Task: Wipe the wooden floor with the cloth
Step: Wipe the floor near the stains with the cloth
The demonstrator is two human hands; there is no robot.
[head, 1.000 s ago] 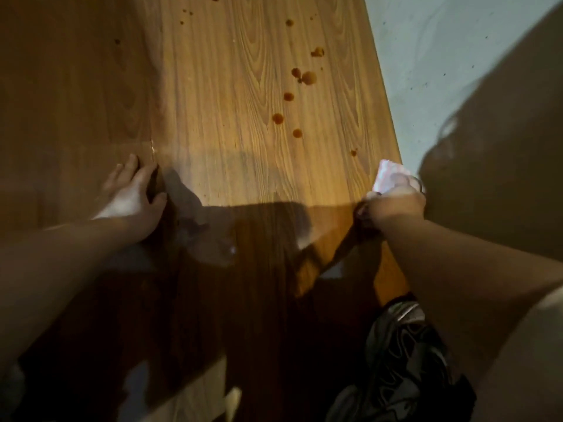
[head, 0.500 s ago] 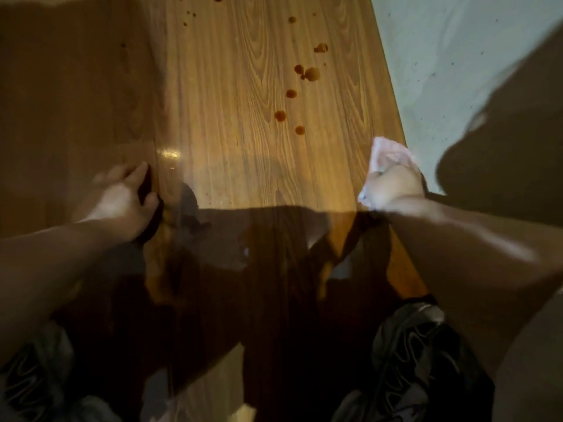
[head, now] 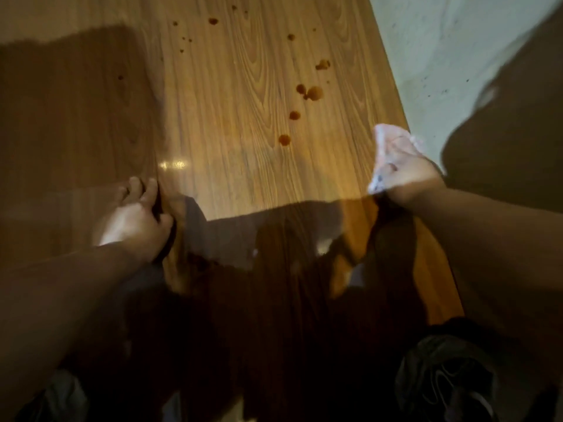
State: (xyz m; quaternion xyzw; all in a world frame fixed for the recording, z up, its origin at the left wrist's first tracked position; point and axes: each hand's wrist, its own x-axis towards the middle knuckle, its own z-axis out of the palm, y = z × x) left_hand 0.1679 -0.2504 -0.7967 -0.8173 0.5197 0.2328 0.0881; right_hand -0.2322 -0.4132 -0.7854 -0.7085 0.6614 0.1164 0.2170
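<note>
Near the right edge of the wooden floor, my right hand has its grip closed round the bunched pale cloth. My left hand rests flat on the boards, grip loose and holding nothing. I judge the spill is not yet wiped: the brown drops lie ahead, apart from the cloth. Next I'd press it down and sweep forward-left across them.

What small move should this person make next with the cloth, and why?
Probably slide the right hand, which grips the cloth near the right edge of the wooden floor, left and slightly forward onto the nearest reddish-brown spot. The spots there look unwiped, and the left hand rests on the floor as a brace.
</note>
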